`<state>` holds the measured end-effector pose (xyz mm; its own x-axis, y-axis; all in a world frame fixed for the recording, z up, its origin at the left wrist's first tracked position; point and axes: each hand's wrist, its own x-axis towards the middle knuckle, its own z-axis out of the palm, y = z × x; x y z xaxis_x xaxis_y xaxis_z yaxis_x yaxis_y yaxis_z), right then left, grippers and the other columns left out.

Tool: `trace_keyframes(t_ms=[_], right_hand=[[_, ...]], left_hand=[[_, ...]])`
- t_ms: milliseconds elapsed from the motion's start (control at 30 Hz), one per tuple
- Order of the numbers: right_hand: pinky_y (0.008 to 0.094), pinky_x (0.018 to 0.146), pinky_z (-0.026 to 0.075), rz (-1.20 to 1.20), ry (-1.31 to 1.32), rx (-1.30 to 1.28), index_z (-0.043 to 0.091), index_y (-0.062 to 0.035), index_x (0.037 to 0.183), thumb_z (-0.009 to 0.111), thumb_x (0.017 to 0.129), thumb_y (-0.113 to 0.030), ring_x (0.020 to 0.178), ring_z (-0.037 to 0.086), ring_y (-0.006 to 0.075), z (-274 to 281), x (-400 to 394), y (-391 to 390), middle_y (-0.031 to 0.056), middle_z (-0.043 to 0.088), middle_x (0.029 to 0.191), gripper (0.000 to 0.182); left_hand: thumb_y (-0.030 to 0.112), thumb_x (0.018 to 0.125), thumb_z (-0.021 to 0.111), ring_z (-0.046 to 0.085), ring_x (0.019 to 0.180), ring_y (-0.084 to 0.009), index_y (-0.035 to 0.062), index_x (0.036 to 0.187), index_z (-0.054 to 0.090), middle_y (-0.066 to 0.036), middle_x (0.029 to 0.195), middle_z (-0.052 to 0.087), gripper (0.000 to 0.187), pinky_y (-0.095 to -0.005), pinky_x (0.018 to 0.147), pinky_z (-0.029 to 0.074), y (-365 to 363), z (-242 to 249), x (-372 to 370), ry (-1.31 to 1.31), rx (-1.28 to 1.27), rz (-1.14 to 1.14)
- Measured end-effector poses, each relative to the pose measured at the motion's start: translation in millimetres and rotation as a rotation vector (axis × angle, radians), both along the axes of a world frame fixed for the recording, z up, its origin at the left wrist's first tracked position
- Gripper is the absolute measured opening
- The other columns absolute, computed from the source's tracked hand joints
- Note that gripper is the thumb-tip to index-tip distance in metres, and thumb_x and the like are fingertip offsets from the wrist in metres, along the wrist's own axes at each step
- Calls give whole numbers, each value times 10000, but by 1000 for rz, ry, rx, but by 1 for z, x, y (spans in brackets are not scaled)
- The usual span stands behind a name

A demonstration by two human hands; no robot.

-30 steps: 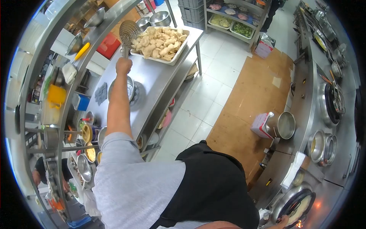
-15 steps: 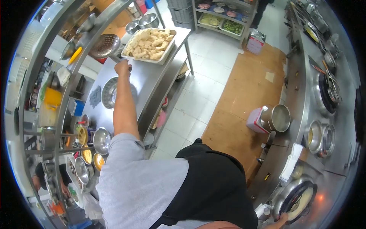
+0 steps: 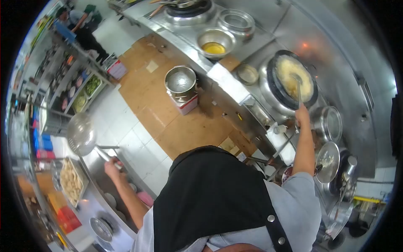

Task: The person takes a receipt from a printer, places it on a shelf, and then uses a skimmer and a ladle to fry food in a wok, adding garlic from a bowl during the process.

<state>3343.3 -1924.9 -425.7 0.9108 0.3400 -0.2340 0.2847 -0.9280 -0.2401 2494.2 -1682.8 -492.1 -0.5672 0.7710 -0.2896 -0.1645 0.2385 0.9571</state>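
My left hand [image 3: 112, 168] is closed around the handle of a large round perforated strainer [image 3: 81, 133], held up beside the steel table [image 3: 90, 210]. Beyond that hand, a white tray [image 3: 86, 183] on the table is heaped with pale, floured-looking pieces [image 3: 70, 178]. On the right, my right hand [image 3: 302, 115] grips the handle of a ladle [image 3: 299, 86]. The ladle's bowl is down in a wok [image 3: 278, 94] on the stove, amid yellowish, foamy liquid [image 3: 291, 69]. The submerged part of the ladle is hidden.
A steel bowl of yellow liquid [image 3: 215, 48] and a white cloth [image 3: 228, 82] rest on the stove counter. Cardboard [image 3: 184, 130] covers the floor; a metal pot [image 3: 180, 80] stands there on a box. A person [image 3: 82, 31] is at the far left. A sieve [image 3: 327, 161] lies right of my arm.
My view has swung right toward the stove. My left hand has lifted the strainer away from the tray's side. The wok now shows fully, with foamy liquid and the ladle in it.
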Motion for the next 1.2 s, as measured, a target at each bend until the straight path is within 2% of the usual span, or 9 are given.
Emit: trace_keyframes(t_ms=[100, 200, 333, 500, 667, 767, 867, 1133, 1200], right_hand=[[522, 1001, 510, 77, -55, -29, 430, -84, 1562, 511, 905, -74, 1195, 656, 458, -35, 52, -9, 335, 659, 1277, 661], [536, 1038, 494, 52, -42, -8, 404, -78, 1578, 516, 907, -93, 1209, 637, 476, -22, 58, -5, 330, 655, 1287, 680], [523, 965, 535, 69, -122, -44, 407, -119, 1581, 546, 893, -144, 1089, 692, 464, -33, 78, 2, 325, 682, 1225, 703], [530, 1032, 502, 0, -60, 27, 341, -134, 1629, 540, 904, -158, 1150, 662, 479, -22, 71, 26, 327, 670, 1257, 753], [537, 1026, 501, -8, -77, 47, 332, -111, 1627, 564, 922, -179, 1148, 658, 480, -49, 69, 29, 322, 673, 1246, 745], [537, 1015, 503, -66, -76, -28, 322, -119, 1626, 580, 949, -199, 1160, 646, 484, -34, 41, 40, 319, 671, 1245, 729], [554, 988, 511, -95, -81, -8, 307, -125, 1628, 583, 955, -207, 1120, 660, 489, -32, 22, 44, 319, 688, 1194, 732], [576, 976, 507, -175, 45, -5, 282, -166, 1643, 599, 964, -233, 1096, 660, 514, -18, -16, 42, 348, 683, 1164, 752], [573, 984, 505, -165, 60, 24, 289, -174, 1644, 605, 966, -239, 1100, 658, 518, -25, -25, 32, 363, 675, 1166, 751]], left_hand=[[69, 887, 641, 557, 554, -134, 57, 944, 609, -37, 766, 586, 66, -284, 457, 448, -1, -10, 106, 16, -86, -354], [77, 875, 651, 554, 493, -129, 38, 955, 602, -15, 705, 569, 102, -284, 417, 436, 5, -7, 196, 139, -164, -745], [92, 857, 689, 563, 493, -131, 35, 970, 605, -23, 669, 566, 152, -287, 433, 440, 30, 8, 306, 115, -239, -1193], [105, 858, 712, 564, 498, -132, 28, 969, 599, -28, 673, 575, 176, -292, 441, 435, 70, -4, 452, 77, -271, -1601], [110, 878, 715, 576, 517, -145, 28, 934, 619, -56, 699, 609, 138, -300, 448, 449, 115, -70, 564, -60, -371, -1757], [113, 888, 714, 583, 537, -154, 14, 969, 654, -57, 746, 617, 141, -317, 465, 479, 140, -88, 597, -51, -469, -1783], [118, 894, 708, 589, 542, -155, 6, 1001, 666, -55, 755, 628, 160, -315, 463, 476, 168, -140, 615, -169, -498, -1823], [151, 918, 729, 624, 556, -173, -41, 994, 666, -100, 757, 687, 216, -320, 509, 483, 187, -128, 628, 347, -203, -1892], [150, 933, 713, 626, 565, -179, -33, 1044, 647, -99, 766, 687, 224, -320, 509, 487, 182, -134, 628, 251, -314, -1895]])
